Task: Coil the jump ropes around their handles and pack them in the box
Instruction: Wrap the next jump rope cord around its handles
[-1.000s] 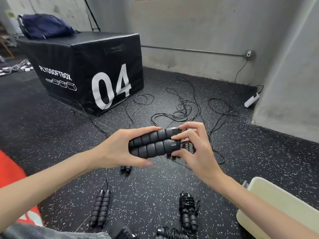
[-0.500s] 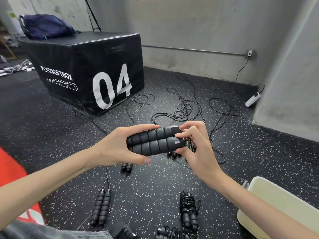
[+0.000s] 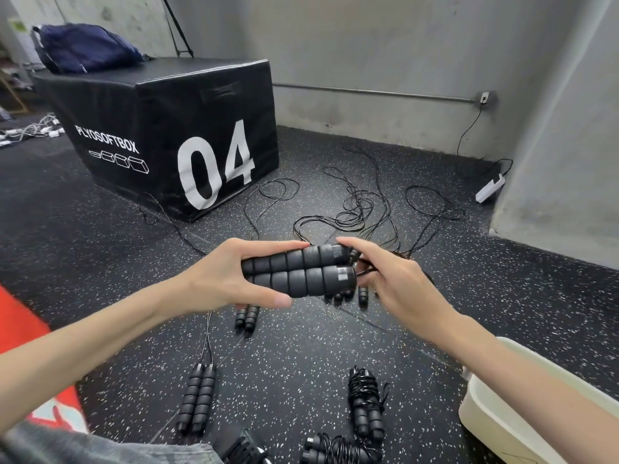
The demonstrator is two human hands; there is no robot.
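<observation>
Up close, the left hand (image 3: 214, 279) grips two black foam handles (image 3: 298, 272) side by side, thumb beneath them, fingers over the top. Just beyond their capped ends, the right hand (image 3: 398, 289) pinches the thin rope (image 3: 366, 271). Below the fingers lie coiled ropes (image 3: 365, 406); the box (image 3: 502, 420) sits lower right.

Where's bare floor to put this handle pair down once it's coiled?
Bare floor lies between the uncoiled handle pair and the coiled rope, and left of the plyo box. It is crowded beyond the hands, where loose ropes tangle.
</observation>
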